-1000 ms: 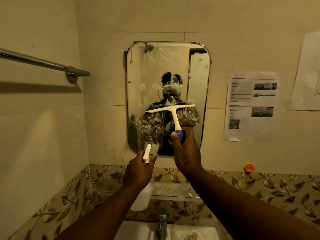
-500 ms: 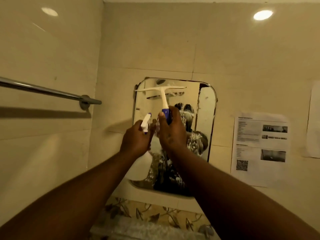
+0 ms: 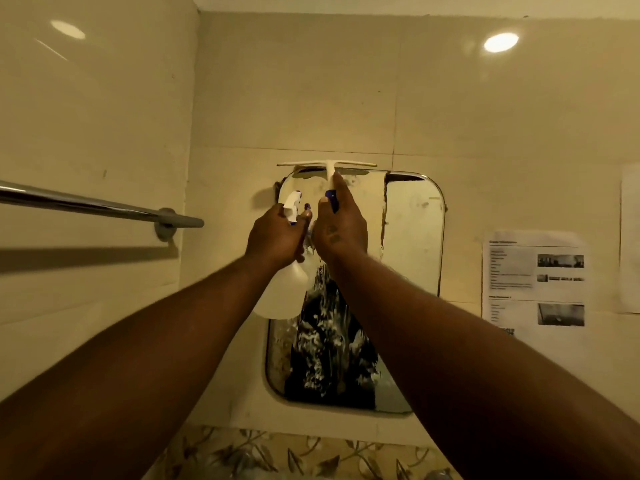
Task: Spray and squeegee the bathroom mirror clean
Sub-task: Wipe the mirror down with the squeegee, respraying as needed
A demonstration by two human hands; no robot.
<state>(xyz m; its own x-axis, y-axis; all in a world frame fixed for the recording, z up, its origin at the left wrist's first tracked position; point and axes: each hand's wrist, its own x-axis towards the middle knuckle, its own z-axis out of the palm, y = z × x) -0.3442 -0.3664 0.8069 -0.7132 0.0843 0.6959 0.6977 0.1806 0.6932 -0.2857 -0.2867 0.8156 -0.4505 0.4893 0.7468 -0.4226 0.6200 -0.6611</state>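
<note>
A rounded wall mirror hangs on the beige tiles, its lower part streaked with white foam. My right hand grips the blue-and-white handle of a squeegee, whose white blade lies level along the mirror's top edge. My left hand holds a white spray bottle by its neck, just left of the right hand, in front of the mirror's upper left part. The bottle's nozzle points up.
A chrome towel rail juts from the left wall at hand height. Printed paper sheets are stuck to the wall right of the mirror. A leaf-patterned tile band runs below the mirror.
Both hands have risen from the mirror's lower half to its top. The squeegee blade went from mid-mirror to the top edge. My view has tilted upward.
</note>
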